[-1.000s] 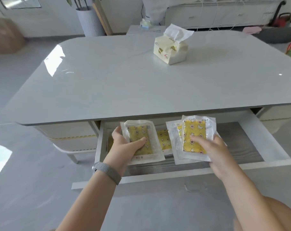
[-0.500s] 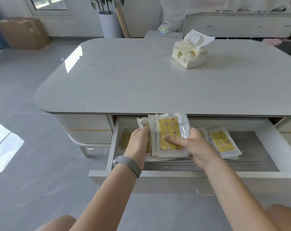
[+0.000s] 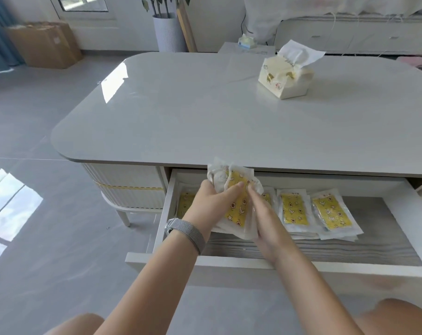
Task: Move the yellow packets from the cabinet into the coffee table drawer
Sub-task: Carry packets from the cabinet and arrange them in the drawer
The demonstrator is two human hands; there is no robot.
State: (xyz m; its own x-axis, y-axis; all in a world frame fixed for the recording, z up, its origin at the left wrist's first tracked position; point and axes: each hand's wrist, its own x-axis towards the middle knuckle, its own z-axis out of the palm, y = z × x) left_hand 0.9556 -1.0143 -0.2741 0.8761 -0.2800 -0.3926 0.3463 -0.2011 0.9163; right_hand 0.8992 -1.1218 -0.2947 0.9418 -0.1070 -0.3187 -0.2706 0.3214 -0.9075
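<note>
The coffee table drawer [image 3: 277,264] stands pulled out under the white tabletop. Over its left half both hands hold one bundle of yellow packets [image 3: 237,209] in clear wrappers. My left hand [image 3: 211,206], with a grey watch band on the wrist, grips the bundle from the left, thumb across the front. My right hand [image 3: 265,221] presses against its right side with fairly straight fingers. More yellow packets lie flat in the drawer: two to the right [image 3: 294,209] [image 3: 331,213] and one at the far left [image 3: 185,204], partly hidden by my left hand.
A tissue pack [image 3: 286,76] sits on the coffee table top [image 3: 205,117] at the back right. A cardboard box [image 3: 45,43] and a plant pot [image 3: 169,32] stand on the floor beyond the table. My knees show at the bottom edge.
The two hands came together over the left of the drawer and merged their separate packets into one bundle. Packets that the right hand held now lie in the drawer's right part.
</note>
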